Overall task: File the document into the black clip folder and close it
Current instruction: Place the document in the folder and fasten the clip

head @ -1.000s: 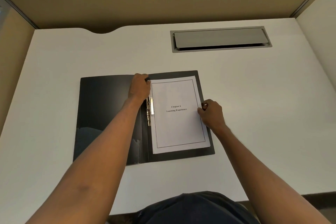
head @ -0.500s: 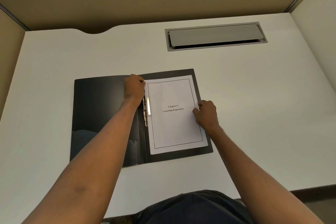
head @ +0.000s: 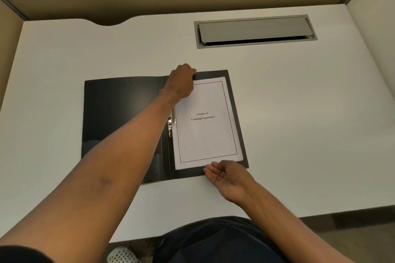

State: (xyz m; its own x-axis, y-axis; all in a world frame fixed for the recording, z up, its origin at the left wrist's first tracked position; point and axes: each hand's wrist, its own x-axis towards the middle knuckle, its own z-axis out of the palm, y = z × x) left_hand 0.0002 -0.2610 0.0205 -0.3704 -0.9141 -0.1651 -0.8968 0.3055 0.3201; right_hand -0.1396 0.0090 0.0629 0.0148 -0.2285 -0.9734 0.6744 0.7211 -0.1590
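Observation:
The black clip folder (head: 119, 113) lies open and flat on the white desk. A white document (head: 205, 134), titled "Chapter 6 Learning Experience", rests on its right half beside the metal clip (head: 170, 125) at the spine. My left hand (head: 181, 83) is curled over the top of the spine at the document's upper left corner; its fingertips are hidden. My right hand (head: 224, 174) lies palm up with its fingers apart at the folder's near edge, fingertips at the document's bottom edge, holding nothing.
A grey cable hatch (head: 255, 31) is set into the white desk (head: 310, 124) at the back right. Beige partition walls close the desk at the back and sides. My dark-clothed lap shows below the desk's near edge.
My right hand left the document's right edge and came down to its bottom edge, now palm up. My left hand slid slightly up along the spine to the folder's top edge.

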